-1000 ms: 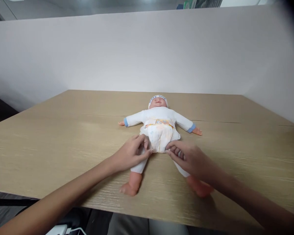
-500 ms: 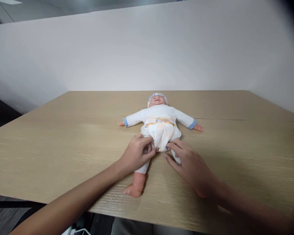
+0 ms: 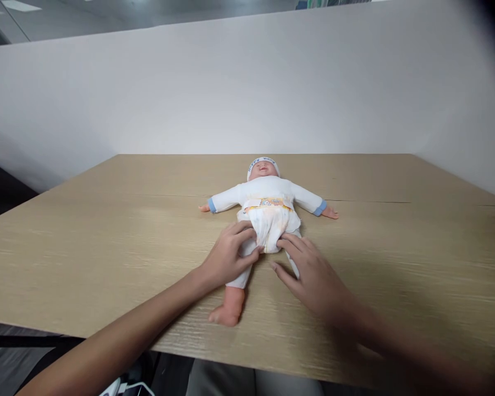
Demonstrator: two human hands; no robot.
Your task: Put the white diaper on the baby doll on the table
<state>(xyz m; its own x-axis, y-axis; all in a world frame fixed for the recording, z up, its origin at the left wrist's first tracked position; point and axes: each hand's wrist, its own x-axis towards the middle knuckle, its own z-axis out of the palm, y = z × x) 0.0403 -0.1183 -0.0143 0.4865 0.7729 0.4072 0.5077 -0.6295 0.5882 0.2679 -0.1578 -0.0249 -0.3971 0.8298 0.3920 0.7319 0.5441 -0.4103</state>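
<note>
A baby doll [image 3: 265,188] lies on its back on the table, arms spread, in a white suit with blue cuffs and a lettered headband. A white diaper [image 3: 268,223] with an orange patterned waistband is around its hips, over the suit. At the diaper's left leg edge, my left hand [image 3: 232,250] has its fingers curled and its thumb against the lower edge. My right hand [image 3: 309,269] touches the opposite leg edge with bent fingertips, its thumb held apart. The doll's leg on the right is mostly hidden behind that hand.
The wooden table [image 3: 140,236] has a seam running across it behind the hips. A white partition [image 3: 247,88] rises along its back and sides. Below the front edge are my grey-clad legs [image 3: 226,379] and a white cable [image 3: 138,386].
The fingers of my left hand have loosened a little and shifted along the diaper's leg edge. My right fingertips have moved slightly inward. The camera view has shifted slightly.
</note>
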